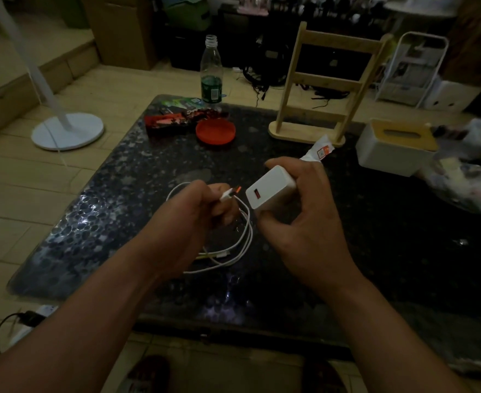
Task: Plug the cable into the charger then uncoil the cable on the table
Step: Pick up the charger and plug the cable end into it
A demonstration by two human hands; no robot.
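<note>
Clasped in the right hand, the white charger is held above the table with its port face turned toward the left hand; thumb below, fingers wrapped over the top and far side. Pinched in the left hand, the cable's USB plug shows an orange tip and points at the charger's orange port, just short of it, not inserted. From that hand the white cable hangs in loose coils, its lower loops lying on the dark speckled table beneath both hands.

Farther back on the table stand a wooden rack and a white tissue box with a wooden lid. A clear plastic bottle without cap stands at the far edge, with a round red lid and a red snack wrapper in front of it.
</note>
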